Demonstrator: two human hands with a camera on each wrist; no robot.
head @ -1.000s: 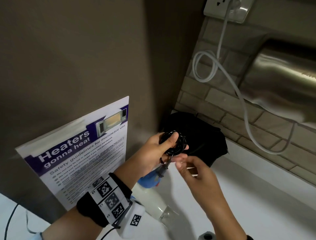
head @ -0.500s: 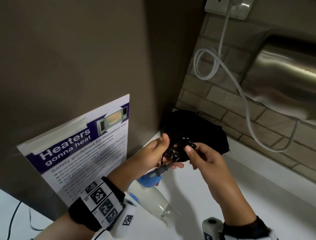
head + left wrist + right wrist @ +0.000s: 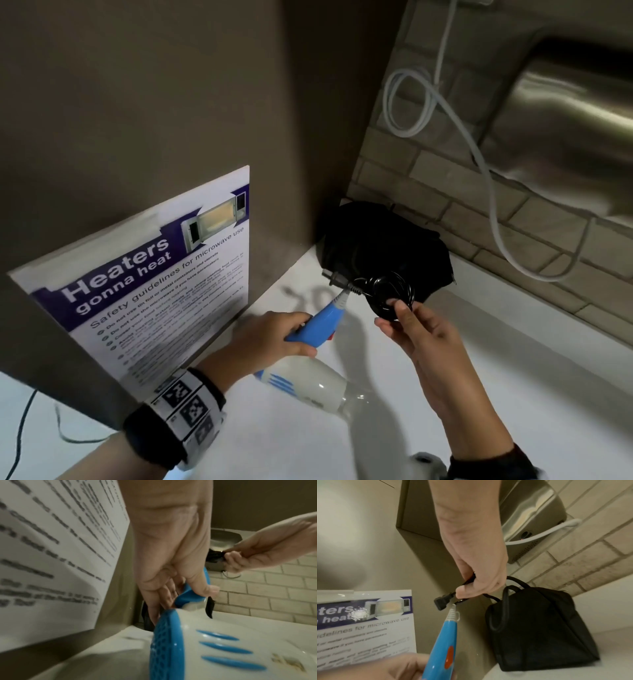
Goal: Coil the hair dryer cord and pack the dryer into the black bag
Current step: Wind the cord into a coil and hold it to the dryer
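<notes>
The hair dryer [image 3: 308,380] has a white barrel and a blue handle [image 3: 317,325] and lies on the white counter [image 3: 513,394]. My left hand [image 3: 270,337] grips the blue handle [image 3: 190,596]. My right hand [image 3: 407,325] pinches the black coiled cord [image 3: 390,294] just in front of the black bag [image 3: 383,246]. The plug [image 3: 334,278] sticks out to the left of the coil. In the right wrist view the bag [image 3: 539,628] stands upright in the corner with its handles up, right of the plug [image 3: 442,601] and the blue handle [image 3: 443,642].
A microwave safety poster [image 3: 154,284] leans on the brown wall at the left. A steel hand dryer [image 3: 565,137] hangs on the brick wall [image 3: 445,192] at the right, with its white cable [image 3: 489,192] looping down. A thin dark wire [image 3: 20,435] lies at the lower left.
My left hand let go of the coil and dropped to grip the blue dryer handle. My right hand now holds the coiled cord alone, and the plug points left.
</notes>
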